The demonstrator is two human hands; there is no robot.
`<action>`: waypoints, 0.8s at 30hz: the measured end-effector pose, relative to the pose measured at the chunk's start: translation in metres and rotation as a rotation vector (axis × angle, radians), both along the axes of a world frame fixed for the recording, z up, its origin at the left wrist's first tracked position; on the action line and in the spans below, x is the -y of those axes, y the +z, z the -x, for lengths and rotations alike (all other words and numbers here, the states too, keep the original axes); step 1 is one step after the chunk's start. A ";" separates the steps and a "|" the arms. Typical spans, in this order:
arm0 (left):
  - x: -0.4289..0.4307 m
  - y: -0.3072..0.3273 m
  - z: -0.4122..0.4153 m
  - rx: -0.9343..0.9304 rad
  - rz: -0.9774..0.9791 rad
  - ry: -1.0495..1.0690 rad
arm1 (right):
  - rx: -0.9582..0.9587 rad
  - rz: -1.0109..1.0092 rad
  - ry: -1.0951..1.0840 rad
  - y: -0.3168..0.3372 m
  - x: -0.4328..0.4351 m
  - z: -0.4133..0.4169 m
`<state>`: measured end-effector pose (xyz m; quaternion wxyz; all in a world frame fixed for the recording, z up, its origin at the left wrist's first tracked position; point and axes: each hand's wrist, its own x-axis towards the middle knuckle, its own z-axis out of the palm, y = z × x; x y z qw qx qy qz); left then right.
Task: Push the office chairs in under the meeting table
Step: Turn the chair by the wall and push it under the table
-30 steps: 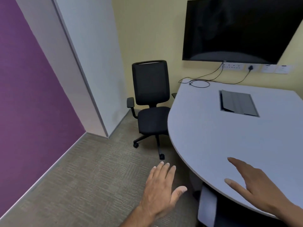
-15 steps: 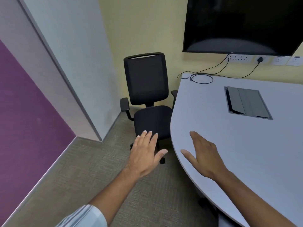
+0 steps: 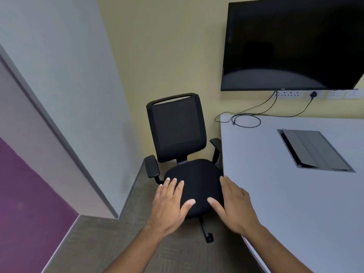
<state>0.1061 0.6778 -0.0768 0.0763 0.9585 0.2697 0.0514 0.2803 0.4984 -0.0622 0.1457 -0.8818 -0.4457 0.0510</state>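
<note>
A black office chair (image 3: 177, 131) with a mesh back and armrests stands in the corner, facing me, left of the grey meeting table (image 3: 295, 194). Its right armrest is close to the table's edge, and its seat is outside the table. My left hand (image 3: 170, 205) is stretched out, fingers apart, over the seat's front left. My right hand (image 3: 234, 207) is spread over the seat's front right, beside the table's edge. Neither hand holds anything; whether they touch the seat is unclear.
A large dark screen (image 3: 295, 42) hangs on the yellow wall above sockets, with cables (image 3: 246, 120) trailing onto the table. A grey cable hatch (image 3: 315, 150) sits in the tabletop. A white wall (image 3: 59, 75) and purple panel (image 3: 23, 186) close the left side over carpet.
I have come closer to the chair. Both hands have moved forward and now hover over its seat; the right hand has left the tabletop.
</note>
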 end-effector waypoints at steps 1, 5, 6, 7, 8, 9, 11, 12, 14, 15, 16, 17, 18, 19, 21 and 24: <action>-0.023 -0.003 -0.002 0.000 0.009 -0.009 | -0.003 -0.004 -0.015 -0.002 -0.020 0.001; -0.111 -0.007 -0.024 -0.003 -0.001 -0.063 | -0.004 -0.016 -0.082 -0.009 -0.094 -0.003; -0.131 -0.007 -0.031 -0.018 -0.005 -0.074 | -0.009 -0.013 -0.098 -0.012 -0.110 -0.005; -0.146 -0.007 -0.037 -0.031 -0.008 -0.083 | -0.018 -0.001 -0.113 -0.016 -0.121 -0.006; -0.159 -0.009 -0.043 -0.033 -0.014 -0.091 | -0.021 0.011 -0.128 -0.022 -0.132 -0.008; -0.171 -0.011 -0.051 -0.032 -0.018 -0.096 | -0.016 0.022 -0.141 -0.027 -0.143 -0.011; -0.196 -0.015 -0.070 -0.028 -0.010 -0.102 | -0.012 0.043 -0.159 -0.035 -0.167 -0.024; -0.210 -0.016 -0.082 -0.025 -0.010 -0.107 | -0.009 0.055 -0.167 -0.038 -0.182 -0.035; -0.232 -0.016 -0.104 -0.036 -0.034 -0.118 | 0.007 0.068 -0.182 -0.041 -0.206 -0.059; -0.242 -0.015 -0.114 -0.050 -0.044 -0.123 | 0.013 0.079 -0.184 -0.041 -0.217 -0.072; -0.250 -0.015 -0.122 -0.069 -0.045 -0.125 | 0.023 0.094 -0.180 -0.041 -0.227 -0.083; -0.261 -0.014 -0.131 -0.077 -0.043 -0.113 | 0.026 0.097 -0.175 -0.039 -0.239 -0.096; -0.271 -0.012 -0.140 -0.071 -0.051 -0.094 | 0.037 0.086 -0.173 -0.036 -0.251 -0.107; -0.281 -0.009 -0.149 -0.073 -0.064 -0.081 | 0.049 0.071 -0.168 -0.033 -0.262 -0.118; -0.310 -0.002 -0.168 -0.085 -0.085 -0.077 | 0.027 0.050 -0.162 -0.025 -0.290 -0.139; -0.353 0.011 -0.195 -0.077 -0.147 -0.062 | 0.027 0.046 -0.147 -0.022 -0.321 -0.156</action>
